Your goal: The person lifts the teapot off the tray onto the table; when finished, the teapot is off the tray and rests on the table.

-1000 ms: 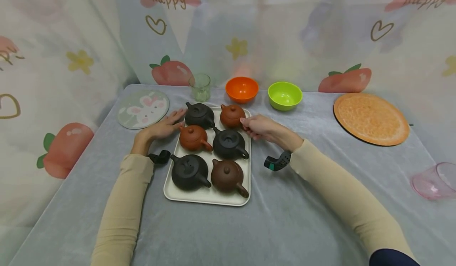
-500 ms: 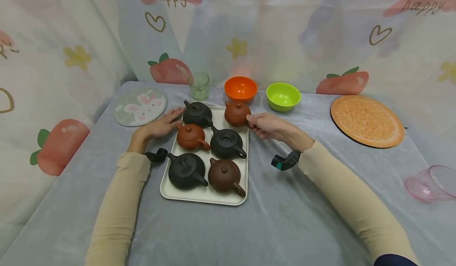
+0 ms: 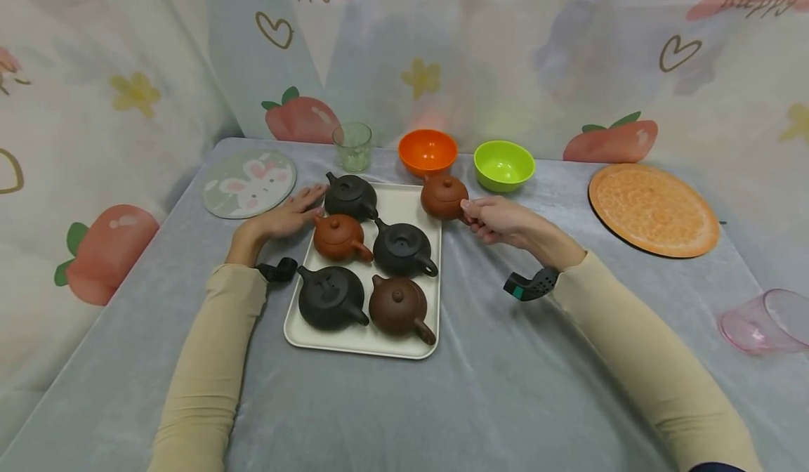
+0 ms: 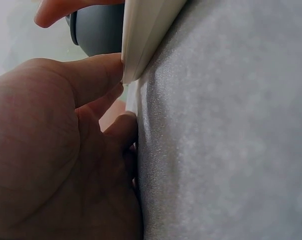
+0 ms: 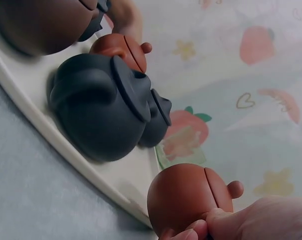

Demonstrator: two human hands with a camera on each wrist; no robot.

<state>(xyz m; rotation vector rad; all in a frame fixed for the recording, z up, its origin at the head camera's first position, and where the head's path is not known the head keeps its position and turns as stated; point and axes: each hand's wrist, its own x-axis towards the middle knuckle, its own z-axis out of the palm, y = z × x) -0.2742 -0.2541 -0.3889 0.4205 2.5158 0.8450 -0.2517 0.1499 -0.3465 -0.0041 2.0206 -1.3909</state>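
My right hand (image 3: 502, 220) pinches the handle of a small orange-brown teapot (image 3: 444, 197) at the far right edge of the white tray (image 3: 364, 345). The teapot overhangs the tray's rim, with its lid on. My left hand (image 3: 278, 220) lies at the tray's left edge, fingers extended, and its thumb (image 4: 98, 75) touches the rim in the left wrist view. Beside it on the tray are a black teapot (image 3: 350, 197) and another orange-brown teapot (image 3: 338, 237). Nearer stand two more black teapots (image 3: 402, 248) and a dark brown teapot (image 3: 397, 306).
Behind the tray stand a green glass (image 3: 353, 147), an orange bowl (image 3: 428, 152) and a lime bowl (image 3: 503, 166). A rabbit mat (image 3: 249, 185) lies left, an orange round mat (image 3: 654, 210) right. A pink glass (image 3: 765, 322) lies at the far right.
My right hand has moved right with the small orange-brown teapot, from its place on the tray to over the tray's right edge. My left hand has stayed at the tray's left side.
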